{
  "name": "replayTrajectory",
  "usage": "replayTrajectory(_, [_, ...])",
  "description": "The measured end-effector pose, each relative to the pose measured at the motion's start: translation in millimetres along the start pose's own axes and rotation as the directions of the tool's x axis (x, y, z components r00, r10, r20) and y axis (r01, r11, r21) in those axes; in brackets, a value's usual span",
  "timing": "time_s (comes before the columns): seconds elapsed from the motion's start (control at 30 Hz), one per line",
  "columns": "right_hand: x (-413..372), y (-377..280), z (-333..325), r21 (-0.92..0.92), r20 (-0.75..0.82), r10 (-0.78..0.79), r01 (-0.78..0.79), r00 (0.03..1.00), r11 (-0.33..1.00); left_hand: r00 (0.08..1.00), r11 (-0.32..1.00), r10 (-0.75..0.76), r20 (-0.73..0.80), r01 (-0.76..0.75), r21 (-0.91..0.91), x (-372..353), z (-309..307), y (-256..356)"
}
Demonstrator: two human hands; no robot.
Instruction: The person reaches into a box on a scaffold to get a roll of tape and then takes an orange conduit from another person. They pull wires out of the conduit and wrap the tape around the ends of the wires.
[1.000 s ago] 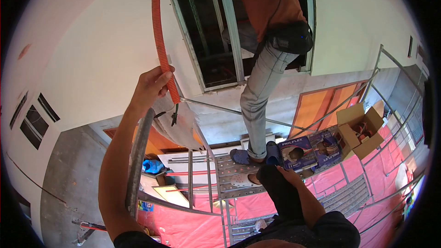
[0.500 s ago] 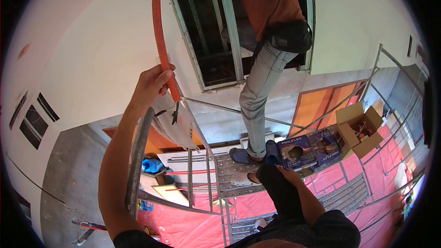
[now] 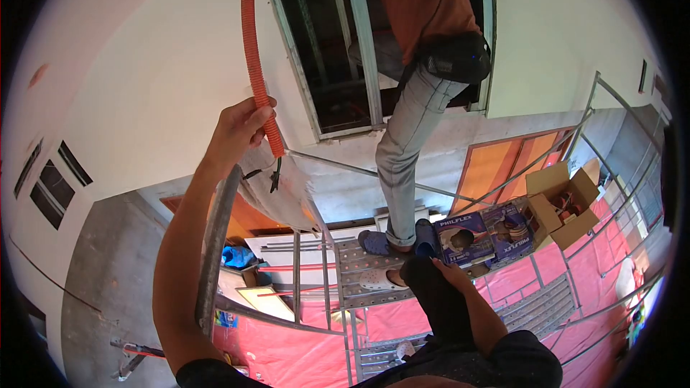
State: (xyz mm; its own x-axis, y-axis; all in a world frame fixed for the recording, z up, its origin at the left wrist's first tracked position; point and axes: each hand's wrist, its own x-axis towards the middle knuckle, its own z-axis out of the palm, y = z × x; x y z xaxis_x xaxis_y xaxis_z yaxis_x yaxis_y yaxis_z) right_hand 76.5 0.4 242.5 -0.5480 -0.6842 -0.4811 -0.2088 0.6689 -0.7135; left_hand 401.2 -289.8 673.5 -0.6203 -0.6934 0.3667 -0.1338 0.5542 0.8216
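Observation:
My left hand (image 3: 243, 129) is closed around an orange corrugated conduit (image 3: 251, 43), just above its lower end. The conduit runs up out of the top of the view. Dark wire ends (image 3: 275, 176) poke out of its bottom opening. A steel scaffold rail (image 3: 218, 244) passes beside my left forearm. My right hand (image 3: 453, 274) lies on my bent, dark-clothed knee (image 3: 424, 280) and holds nothing that I can see; its fingers are partly hidden.
A co-worker in grey jeans (image 3: 406, 144) stands on the perforated scaffold plank (image 3: 352, 266), leaning into a framed wall opening (image 3: 316, 50). Beside their feet are PHILFLEX boxes (image 3: 466, 243) and an open cardboard box (image 3: 560, 205). Pink sheeting (image 3: 280, 338) covers the floor below.
The conduit's lower end has shifted very slightly right and up with my left hand. The pale sheet hanging behind it has changed shape a little. My right hand stays put.

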Motion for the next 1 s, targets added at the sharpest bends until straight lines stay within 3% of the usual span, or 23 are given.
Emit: replayTrajectory(1.0, [-15.1, -16.9, -6.4, 0.006, -0.001, 0.0, 0.0, 1.0, 1.0, 1.0, 1.0, -0.021, -0.018, 0.022, 0.019, 0.9, 0.3, -0.2])
